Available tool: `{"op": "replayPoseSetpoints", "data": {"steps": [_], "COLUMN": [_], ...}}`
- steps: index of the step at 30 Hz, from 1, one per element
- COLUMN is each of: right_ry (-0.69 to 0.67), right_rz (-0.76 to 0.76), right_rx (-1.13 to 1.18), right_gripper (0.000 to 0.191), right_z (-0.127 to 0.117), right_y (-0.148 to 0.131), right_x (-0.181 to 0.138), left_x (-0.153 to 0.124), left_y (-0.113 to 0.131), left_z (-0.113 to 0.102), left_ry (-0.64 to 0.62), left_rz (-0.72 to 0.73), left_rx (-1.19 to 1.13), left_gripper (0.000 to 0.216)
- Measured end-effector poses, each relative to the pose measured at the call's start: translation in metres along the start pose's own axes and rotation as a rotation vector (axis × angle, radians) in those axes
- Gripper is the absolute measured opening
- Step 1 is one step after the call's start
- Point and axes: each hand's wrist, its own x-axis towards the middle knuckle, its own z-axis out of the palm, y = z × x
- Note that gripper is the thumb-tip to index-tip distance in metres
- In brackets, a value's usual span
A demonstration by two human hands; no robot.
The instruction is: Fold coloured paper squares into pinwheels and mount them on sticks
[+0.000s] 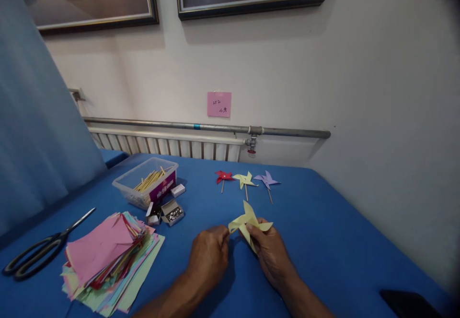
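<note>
My right hand point(273, 255) grips a pale yellow paper pinwheel point(250, 216), its thumb pressed close to the pin at the centre. Just left of it, my left hand point(210, 252) is closed, with its fingertips at the pinwheel's left blade. What those fingers hold is hidden. Beyond the hands, three pinwheels on sticks lie in a row: a red one point(224, 176), a pale yellow one point(245, 180) and a purple one point(267, 180).
To the left are a stack of coloured paper point(104, 248), black-handled scissors point(43, 251), an opened small box of metal pins point(173, 213), another small white box point(178, 190) and a clear plastic tub point(125, 186) of wooden sticks. A dark flat object point(408, 303) lies at lower right.
</note>
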Motion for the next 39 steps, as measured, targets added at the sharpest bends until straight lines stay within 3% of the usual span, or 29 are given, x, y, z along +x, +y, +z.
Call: {"op": "replayPoseSetpoints", "data": {"steps": [39], "right_ry": [-0.008], "right_rz": [-0.012], "right_rx": [-0.071], "right_gripper": [0.041], "right_z": [-0.0039], "right_y": [0.0021], "right_x": [0.0009], "left_x": [0.0011], "left_y": [-0.0047], "left_z": [0.0015], "left_ry": [-0.018], "left_rz": [0.018], "left_rx": [-0.037], "left_gripper": [0.024]}}
